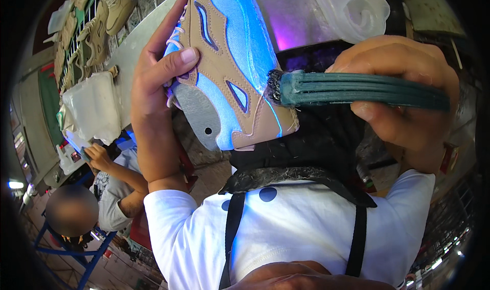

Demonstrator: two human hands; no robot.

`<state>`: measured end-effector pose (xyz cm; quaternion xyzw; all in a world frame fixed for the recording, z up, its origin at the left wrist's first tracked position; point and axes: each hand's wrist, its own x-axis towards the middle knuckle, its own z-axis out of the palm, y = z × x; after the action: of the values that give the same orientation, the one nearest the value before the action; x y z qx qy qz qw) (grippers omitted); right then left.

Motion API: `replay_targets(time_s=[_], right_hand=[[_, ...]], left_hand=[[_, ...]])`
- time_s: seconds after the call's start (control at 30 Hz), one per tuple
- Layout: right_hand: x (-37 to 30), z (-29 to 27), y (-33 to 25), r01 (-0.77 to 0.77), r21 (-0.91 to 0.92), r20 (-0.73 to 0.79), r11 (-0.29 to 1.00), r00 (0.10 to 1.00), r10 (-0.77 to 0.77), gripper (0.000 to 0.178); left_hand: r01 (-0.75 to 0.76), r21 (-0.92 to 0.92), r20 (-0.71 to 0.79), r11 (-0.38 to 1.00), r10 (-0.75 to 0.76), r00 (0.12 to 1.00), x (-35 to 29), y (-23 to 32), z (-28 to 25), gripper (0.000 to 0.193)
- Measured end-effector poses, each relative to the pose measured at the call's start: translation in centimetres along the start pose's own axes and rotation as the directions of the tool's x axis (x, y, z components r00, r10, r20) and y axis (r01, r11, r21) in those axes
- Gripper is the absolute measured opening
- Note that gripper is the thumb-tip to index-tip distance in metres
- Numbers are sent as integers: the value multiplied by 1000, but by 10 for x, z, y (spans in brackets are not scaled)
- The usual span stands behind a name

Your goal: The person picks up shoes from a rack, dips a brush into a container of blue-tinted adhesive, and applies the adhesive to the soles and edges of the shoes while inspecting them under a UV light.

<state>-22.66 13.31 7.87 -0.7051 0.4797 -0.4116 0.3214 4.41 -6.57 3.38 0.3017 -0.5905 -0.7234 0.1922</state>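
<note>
My left hand (pixel 162 73) grips a shoe upper (pixel 217 68) by its lace side, thumb pressed on the tan overlay. Pale mesh on the upper glows blue under a violet-blue light, and tan panels with stitched cut-outs run along it. A grey metal plate (pixel 196 114) with a round hole shows at its open side. In my right hand (pixel 403 60) is a brush (pixel 357 89) with a dark green, ridged handle, held between thumb and fingers. Its short black bristles (pixel 274 86) touch the upper's right edge, near the heel end. My left fingertips are hidden behind the upper.
Beyond my hands lies a grey metal tabletop (pixel 140 37); a translucent plastic container (pixel 354 11) is at the back right. Several tan shoes (pixel 118 6) sit on a rack at far left, near a clear plastic bag (pixel 92 106). A co-worker (pixel 120 188) sits at left.
</note>
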Motion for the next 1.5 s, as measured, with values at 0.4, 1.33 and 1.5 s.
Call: replay_targets(time_s=[0.4,1.33,1.5], right_hand=[[0,-24,2,73,21,52,997,996,-74,28],[35,-58,32,415,306,67,856,888,-455,31],[43,-61,42,499,359,31,789,838,-544,31]], left_hand=[[11,-208,-26,978,-17,1000,-5,2,17,86],[175,-786,125,593,-125,984,-15,-20,6,41],[173,-795,-72,581,-374,925,-21,-30,8,41]])
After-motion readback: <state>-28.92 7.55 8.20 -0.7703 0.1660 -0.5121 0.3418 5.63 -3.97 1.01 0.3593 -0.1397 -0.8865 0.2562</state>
